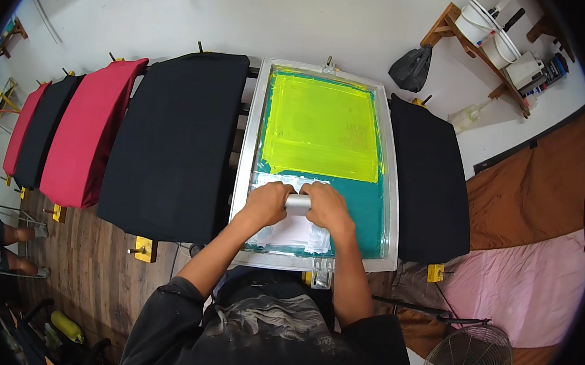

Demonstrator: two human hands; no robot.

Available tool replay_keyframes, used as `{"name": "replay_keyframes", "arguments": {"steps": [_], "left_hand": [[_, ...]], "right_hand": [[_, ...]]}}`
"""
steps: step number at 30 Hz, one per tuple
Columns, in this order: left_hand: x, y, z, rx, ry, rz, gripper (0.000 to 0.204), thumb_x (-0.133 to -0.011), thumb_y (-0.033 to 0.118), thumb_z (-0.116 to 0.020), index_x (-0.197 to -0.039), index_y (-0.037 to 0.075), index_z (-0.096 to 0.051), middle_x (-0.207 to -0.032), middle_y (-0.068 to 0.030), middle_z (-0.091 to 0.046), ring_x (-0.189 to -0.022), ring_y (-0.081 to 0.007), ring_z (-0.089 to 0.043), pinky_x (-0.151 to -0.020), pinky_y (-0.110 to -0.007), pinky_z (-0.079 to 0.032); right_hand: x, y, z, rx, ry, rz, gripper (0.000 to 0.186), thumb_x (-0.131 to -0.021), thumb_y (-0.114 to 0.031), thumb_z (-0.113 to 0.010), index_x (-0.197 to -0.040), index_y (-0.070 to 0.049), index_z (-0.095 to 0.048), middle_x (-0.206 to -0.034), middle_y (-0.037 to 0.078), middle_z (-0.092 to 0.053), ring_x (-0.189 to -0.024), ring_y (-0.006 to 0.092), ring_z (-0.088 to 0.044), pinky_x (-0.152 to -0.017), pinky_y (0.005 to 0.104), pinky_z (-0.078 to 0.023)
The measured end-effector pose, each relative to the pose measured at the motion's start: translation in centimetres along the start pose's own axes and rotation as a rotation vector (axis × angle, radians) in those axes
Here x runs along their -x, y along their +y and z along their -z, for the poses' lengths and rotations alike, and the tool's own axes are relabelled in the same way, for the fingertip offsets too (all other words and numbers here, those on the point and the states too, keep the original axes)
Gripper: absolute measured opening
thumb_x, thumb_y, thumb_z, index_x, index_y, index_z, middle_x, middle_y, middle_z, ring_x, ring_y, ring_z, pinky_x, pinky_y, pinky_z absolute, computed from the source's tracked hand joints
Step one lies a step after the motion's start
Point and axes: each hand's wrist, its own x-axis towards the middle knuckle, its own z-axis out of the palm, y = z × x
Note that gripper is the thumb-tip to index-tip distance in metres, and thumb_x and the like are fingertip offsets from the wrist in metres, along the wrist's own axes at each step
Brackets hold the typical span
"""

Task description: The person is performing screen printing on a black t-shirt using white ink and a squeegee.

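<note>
A screen printing frame [389, 230] with a silver rim lies in front of me. Bright yellow-green ink [323, 127] covers the far part of its mesh, and the near part is teal with pale tape patches. Both my hands grip a squeegee with a silver bar handle [298, 201] just below the inked area. My left hand [269, 202] is closed around its left end and my right hand [328, 205] around its right end. The squeegee's blade is hidden under the hands. A metal clamp [323, 274] sits at the frame's near edge, another at the far edge.
Black fabric-covered boards [173, 147] [428, 185] stand on both sides, with red ones [92, 134] farther left. A wall shelf [481, 53] holds white buckets, with a dark bag [411, 69] hanging near it. At lower right stands a fan [468, 364]. Another person's legs [16, 248] show at far left.
</note>
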Motion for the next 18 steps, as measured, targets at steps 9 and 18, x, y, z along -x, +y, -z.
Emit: {"name": "replay_keyframes", "arguments": {"steps": [9, 18], "left_hand": [[8.9, 2.3, -3.8, -0.03, 0.204, -0.186, 0.042, -0.07, -0.004, -0.064, -0.111, 0.003, -0.064, -0.102, -0.0171, -0.065, -0.09, -0.0347, -0.066, -0.079, -0.043, -0.053], [4.9, 2.1, -0.3, -0.063, 0.06, -0.087, 0.042, -0.07, -0.002, -0.063, -0.11, 0.01, -0.07, -0.095, -0.0151, -0.069, -0.083, -0.0354, -0.068, -0.075, -0.044, -0.056]], "right_hand": [[8.6, -2.7, -3.0, -0.06, 0.054, -0.013, 0.049, -0.064, 0.006, -0.067, -0.11, -0.009, -0.06, -0.108, 0.009, -0.056, -0.106, 0.0337, -0.053, -0.085, 0.0445, -0.05], [4.7, -1.8, -0.5, -0.007, 0.057, 0.028, 0.036, -0.071, 0.005, -0.063, -0.104, -0.009, -0.066, -0.098, 0.012, -0.065, -0.096, 0.0357, -0.061, -0.082, 0.0465, -0.05]]}}
